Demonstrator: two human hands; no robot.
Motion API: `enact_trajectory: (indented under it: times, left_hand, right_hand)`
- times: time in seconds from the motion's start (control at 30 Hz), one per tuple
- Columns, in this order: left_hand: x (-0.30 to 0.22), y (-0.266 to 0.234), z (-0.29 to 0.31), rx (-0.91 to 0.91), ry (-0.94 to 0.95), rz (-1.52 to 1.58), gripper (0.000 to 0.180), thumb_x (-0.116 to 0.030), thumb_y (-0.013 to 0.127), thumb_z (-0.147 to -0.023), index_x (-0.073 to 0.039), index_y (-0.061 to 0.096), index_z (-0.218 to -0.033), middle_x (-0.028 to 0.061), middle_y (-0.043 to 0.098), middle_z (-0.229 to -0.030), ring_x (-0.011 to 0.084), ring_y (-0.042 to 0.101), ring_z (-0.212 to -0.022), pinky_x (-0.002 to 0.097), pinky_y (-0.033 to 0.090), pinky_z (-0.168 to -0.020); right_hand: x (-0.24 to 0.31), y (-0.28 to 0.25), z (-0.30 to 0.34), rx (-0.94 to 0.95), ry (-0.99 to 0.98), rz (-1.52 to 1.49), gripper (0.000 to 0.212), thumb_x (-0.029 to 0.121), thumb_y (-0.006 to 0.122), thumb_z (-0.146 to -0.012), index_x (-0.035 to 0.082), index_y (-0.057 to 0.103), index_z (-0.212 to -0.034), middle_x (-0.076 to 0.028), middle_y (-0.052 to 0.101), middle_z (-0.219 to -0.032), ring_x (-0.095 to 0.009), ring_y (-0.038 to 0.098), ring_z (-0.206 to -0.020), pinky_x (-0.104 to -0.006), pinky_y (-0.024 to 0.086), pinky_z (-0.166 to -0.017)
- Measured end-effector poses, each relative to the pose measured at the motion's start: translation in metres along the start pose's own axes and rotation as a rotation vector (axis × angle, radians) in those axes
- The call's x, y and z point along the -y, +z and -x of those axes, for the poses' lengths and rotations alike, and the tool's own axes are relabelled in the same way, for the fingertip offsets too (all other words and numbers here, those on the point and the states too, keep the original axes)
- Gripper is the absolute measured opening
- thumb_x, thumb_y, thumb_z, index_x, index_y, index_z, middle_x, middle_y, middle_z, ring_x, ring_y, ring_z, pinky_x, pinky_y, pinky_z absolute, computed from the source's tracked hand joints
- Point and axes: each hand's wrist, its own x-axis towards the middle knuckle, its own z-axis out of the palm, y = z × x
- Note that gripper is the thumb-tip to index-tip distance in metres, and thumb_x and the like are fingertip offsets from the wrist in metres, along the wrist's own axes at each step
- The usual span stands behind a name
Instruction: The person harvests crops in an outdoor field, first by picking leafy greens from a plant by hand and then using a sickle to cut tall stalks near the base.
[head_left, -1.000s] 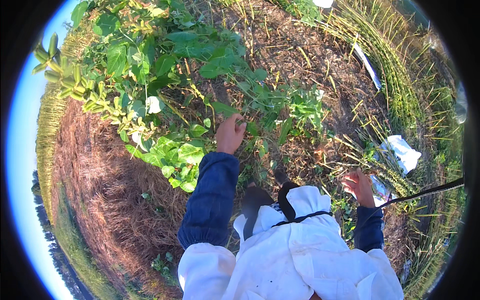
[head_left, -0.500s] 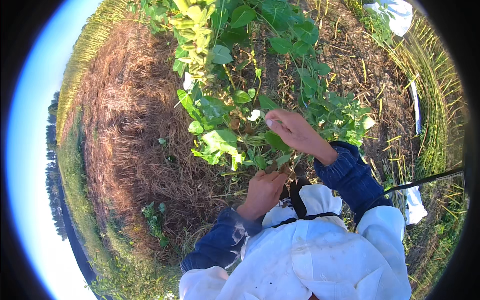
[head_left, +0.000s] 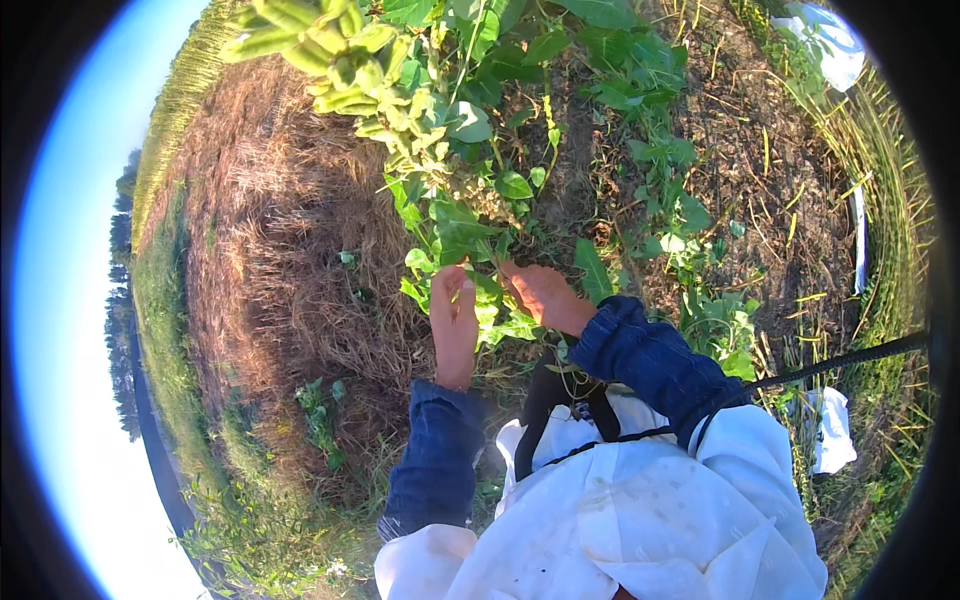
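Observation:
A leafy green vine (head_left: 462,232) with broad leaves twines at the base of a stalk bearing pale green pods (head_left: 370,95). My left hand (head_left: 455,325) is raised at the vine's left side, its fingers bent together against the leaves. Just right of it, my right hand (head_left: 545,296) closes its fingers on the same vine, the fingertips partly hidden among the leaves. The two hands are close but apart. Bright leaves (head_left: 512,328) hang below and between them.
More vine leaves (head_left: 655,150) trail over soil on the right. Dry brown straw (head_left: 290,230) covers the ground at left. A black cord (head_left: 840,362) runs from my white garment (head_left: 650,500) to the right. White sheets (head_left: 832,432) lie at the right edge.
My left hand has moved up from the vine's lower stems to its leaves. My right hand has come down and left, from open above the leaves to closed among them. The podded stalk appears nearer.

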Motion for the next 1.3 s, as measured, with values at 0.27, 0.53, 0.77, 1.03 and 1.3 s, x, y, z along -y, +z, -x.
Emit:
enact_trajectory:
  times: [0.27, 0.53, 0.77, 1.03, 1.3]
  left_hand:
    - [0.002, 0.017, -0.077, 0.088, -0.374, 0.763, 0.004, -0.008, 0.050, -0.091, -0.006, 0.049, -0.094, 0.0050, 0.050, -0.086, 0.0166, 0.051, -0.068, 0.0323, 0.043, -0.057]
    - [-0.008, -0.018, -0.092, 0.057, -0.456, 0.560, 0.009, -0.007, 0.046, -0.093, -0.002, 0.054, -0.094, 0.0029, 0.050, -0.069, 0.0073, 0.034, -0.049, 0.0235, 0.030, -0.045]
    - [0.020, 0.028, -0.086, 0.032, -0.353, 0.531, 0.008, -0.008, 0.042, -0.094, -0.005, 0.049, -0.091, 0.0004, 0.043, -0.068, 0.0079, 0.033, -0.052, 0.0245, 0.029, -0.047]
    - [0.043, 0.078, -0.099, 0.295, -0.322, 0.645, 0.007, -0.011, 0.044, -0.093, -0.006, 0.049, -0.092, 0.0015, 0.044, -0.072, 0.0097, 0.035, -0.056, 0.0254, 0.032, -0.050]
    - [0.039, 0.078, -0.108, 0.307, -0.403, 0.609, 0.014, -0.021, 0.044, -0.093, -0.009, 0.051, -0.092, 0.0012, 0.049, -0.074, 0.0103, 0.039, -0.053, 0.0261, 0.036, -0.047]
  right_hand:
    - [0.007, 0.016, 0.021, -0.212, -0.171, -0.091, 0.034, 0.013, 0.056, -0.083, 0.012, 0.041, -0.114, -0.017, 0.063, -0.085, -0.038, 0.062, -0.074, -0.0464, 0.048, -0.060]
    - [0.028, -0.042, 0.046, -0.328, -0.162, -0.149, 0.048, 0.024, 0.058, -0.087, 0.002, 0.041, -0.126, -0.017, 0.045, -0.122, -0.033, 0.044, -0.119, -0.0409, 0.049, -0.082]
    - [0.011, -0.067, 0.096, -0.678, 0.016, -0.085, 0.039, 0.012, 0.058, -0.085, -0.001, 0.044, -0.119, -0.017, 0.044, -0.125, -0.036, 0.030, -0.132, -0.0434, 0.033, -0.104]
    - [-0.056, -0.042, 0.218, -1.295, 0.775, -0.067, 0.031, 0.009, 0.051, -0.088, 0.002, 0.043, -0.117, -0.020, 0.043, -0.125, -0.040, 0.038, -0.125, -0.0445, 0.034, -0.101]
    - [-0.073, -0.040, 0.263, -1.508, 0.942, -0.077, 0.033, 0.005, 0.051, -0.088, 0.002, 0.043, -0.120, -0.014, 0.045, -0.126, -0.024, 0.047, -0.113, -0.0343, 0.042, -0.088]
